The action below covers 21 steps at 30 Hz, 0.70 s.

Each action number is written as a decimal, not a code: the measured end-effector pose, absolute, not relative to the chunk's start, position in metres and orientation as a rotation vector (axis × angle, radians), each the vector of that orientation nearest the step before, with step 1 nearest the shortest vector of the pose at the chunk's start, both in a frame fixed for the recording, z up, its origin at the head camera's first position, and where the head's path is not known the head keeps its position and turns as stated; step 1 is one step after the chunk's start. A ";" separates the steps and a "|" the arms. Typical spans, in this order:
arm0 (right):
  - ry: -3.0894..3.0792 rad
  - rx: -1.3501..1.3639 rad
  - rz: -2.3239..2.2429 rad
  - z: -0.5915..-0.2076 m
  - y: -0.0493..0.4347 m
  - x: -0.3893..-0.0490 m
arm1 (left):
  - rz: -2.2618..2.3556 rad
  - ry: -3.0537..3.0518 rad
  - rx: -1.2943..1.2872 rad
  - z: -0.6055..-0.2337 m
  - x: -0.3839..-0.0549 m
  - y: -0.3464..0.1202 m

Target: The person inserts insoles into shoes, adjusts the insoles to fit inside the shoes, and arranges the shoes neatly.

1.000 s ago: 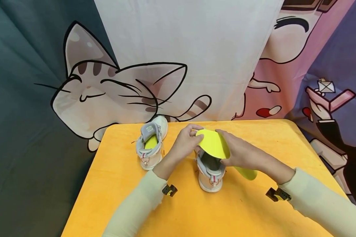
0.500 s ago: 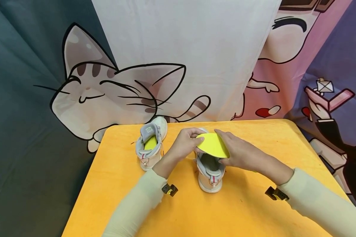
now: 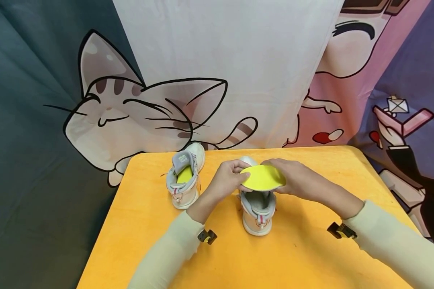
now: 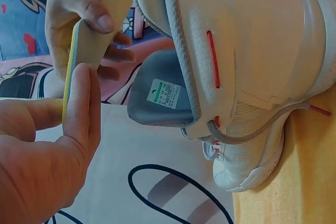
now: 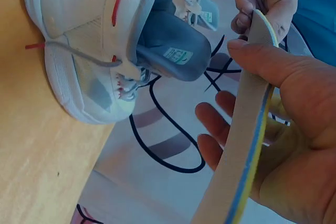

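Observation:
A yellow insole (image 3: 263, 178) is held by both hands just above a pale sneaker (image 3: 257, 225). My left hand (image 3: 227, 176) pinches its left edge, and my right hand (image 3: 293, 176) grips the right side. In the left wrist view the insole (image 4: 94, 45) shows a beige underside and a thin blue layer at its edge. The right wrist view has the thumb and fingers of my right hand (image 5: 299, 114) on either side of it. Below, the sneaker's mouth is open, its grey tongue (image 5: 176, 51) sticking out. The insole does not touch the sneaker's inside.
A matching sneaker (image 3: 182, 197) stands to the left, with a yellow insole (image 3: 185, 175) inside it. Both are on a yellow table (image 3: 293, 249). A printed cloth (image 3: 231, 52) with a cartoon cat hangs behind the table's far edge.
The insole has turned and lies flatter and more level across between the hands. Its far end, earlier seen below the right wrist, is now out of sight. The sneakers have stayed put.

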State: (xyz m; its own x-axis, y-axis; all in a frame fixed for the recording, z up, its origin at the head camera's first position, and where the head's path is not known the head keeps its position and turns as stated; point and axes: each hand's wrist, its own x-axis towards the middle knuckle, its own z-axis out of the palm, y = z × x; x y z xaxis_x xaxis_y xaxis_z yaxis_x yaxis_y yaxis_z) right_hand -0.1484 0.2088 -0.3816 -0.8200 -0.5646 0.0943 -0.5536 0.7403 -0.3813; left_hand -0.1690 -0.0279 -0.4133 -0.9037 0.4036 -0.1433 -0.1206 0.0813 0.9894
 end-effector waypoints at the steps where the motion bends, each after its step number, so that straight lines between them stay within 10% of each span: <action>1: 2.907 -0.941 -0.628 -0.381 0.209 -0.149 | 1.887 1.980 0.283 -0.414 -0.169 -0.028; 21: 3.023 -1.036 -0.525 -0.384 0.228 -0.154 | 1.546 2.584 0.570 -0.420 -0.156 -0.054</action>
